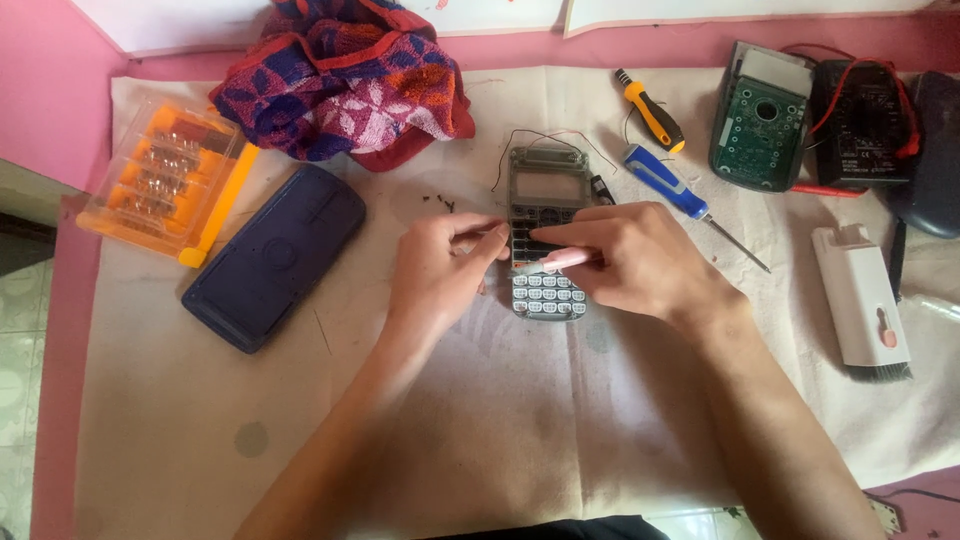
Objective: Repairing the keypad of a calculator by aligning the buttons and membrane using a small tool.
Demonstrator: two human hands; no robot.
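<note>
An opened grey calculator (545, 232) lies face up near the middle of a pale cloth (500, 400), and everything else sits around it. Far to its left is a clear orange case (165, 175) of screwdriver bits; nearer on that side lies the dark blue back cover (272, 256). Up and left of it is a bunched red, blue and pink patterned towel (345, 85). To its right lie two screwdrivers, one orange-handled (650, 112), one blue-handled (672, 185); farther right are a green circuit board (758, 125), a black multimeter (862, 125) and a white brush tool (862, 300). The left hand (440, 270) rests on the calculator's left edge, fingers curled, pinching it steady. The right hand (630, 260) is closed around a thin pink tool (560, 261), its tip on the key area.
</note>
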